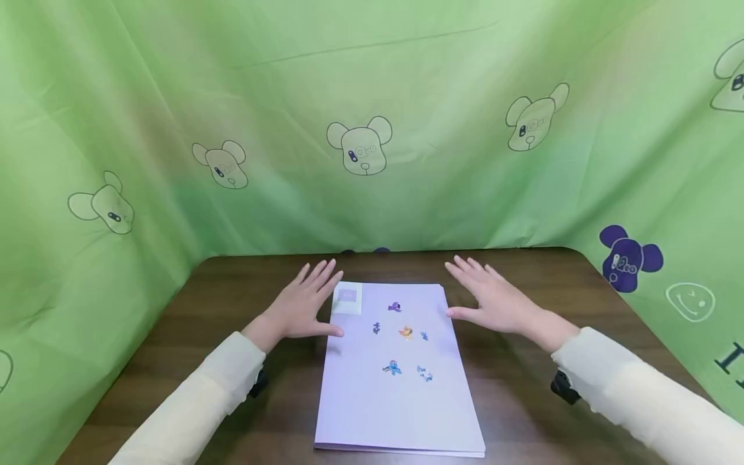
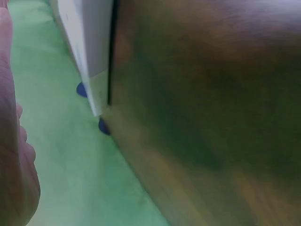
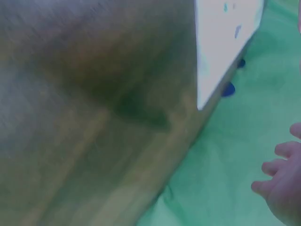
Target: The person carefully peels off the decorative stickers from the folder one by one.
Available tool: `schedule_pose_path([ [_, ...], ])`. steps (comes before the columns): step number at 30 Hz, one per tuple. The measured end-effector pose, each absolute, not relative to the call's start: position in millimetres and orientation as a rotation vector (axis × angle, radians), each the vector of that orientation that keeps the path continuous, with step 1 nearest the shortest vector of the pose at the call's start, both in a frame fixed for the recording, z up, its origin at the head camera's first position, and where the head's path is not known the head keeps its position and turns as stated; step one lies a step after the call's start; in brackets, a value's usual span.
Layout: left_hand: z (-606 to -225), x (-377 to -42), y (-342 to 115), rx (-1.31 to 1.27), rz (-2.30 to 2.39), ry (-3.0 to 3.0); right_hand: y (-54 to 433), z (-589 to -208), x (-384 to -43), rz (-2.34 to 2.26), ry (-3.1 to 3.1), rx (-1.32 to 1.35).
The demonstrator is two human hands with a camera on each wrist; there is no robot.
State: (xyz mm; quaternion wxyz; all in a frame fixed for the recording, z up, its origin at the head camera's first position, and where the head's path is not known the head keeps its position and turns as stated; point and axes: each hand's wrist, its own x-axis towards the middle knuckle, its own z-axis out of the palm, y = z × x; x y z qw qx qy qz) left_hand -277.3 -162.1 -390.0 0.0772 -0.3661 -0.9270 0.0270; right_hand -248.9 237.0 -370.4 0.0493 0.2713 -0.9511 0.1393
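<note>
A white rectangular board or stack of sheets [image 1: 401, 413] lies flat on the brown table, with several small coloured pictures on it, among them an orange figure [image 1: 405, 332] and a blue one [image 1: 392, 367]. A pale square label [image 1: 347, 298] sits in its far left corner. My left hand [image 1: 305, 303] is beside the left edge, fingers straight and spread, the thumb over the edge. On the other side, my right hand [image 1: 491, 300] hovers with straight fingers, its thumb tip close to the right edge. Neither hand holds anything. Both wrist views show only part of each hand.
The wooden table [image 1: 232, 284] extends around the board. Behind and at both sides hangs a green cloth [image 1: 360, 213] printed with bear heads. Dark wrist devices [image 1: 564, 387] show below the white sleeves [image 1: 639, 394].
</note>
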Motion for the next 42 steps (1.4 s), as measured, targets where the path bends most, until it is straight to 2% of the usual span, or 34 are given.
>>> schedule_pose_path([
  [6,-409,-263,-162,-1.175,0.049,-2.820,230,-393,-236,0.726,-2.820,0.788],
  [23,-432,-245,-152,-1.310,0.069,-2.900,203,-425,-231,1.415,-2.764,0.571],
  [32,-437,-242,-151,-1.246,0.039,-3.001,189,-436,-238,1.547,-2.784,0.659],
  [42,-439,-242,-151,-1.244,0.038,-3.002,189,-440,-248,1.489,-2.868,0.706],
])
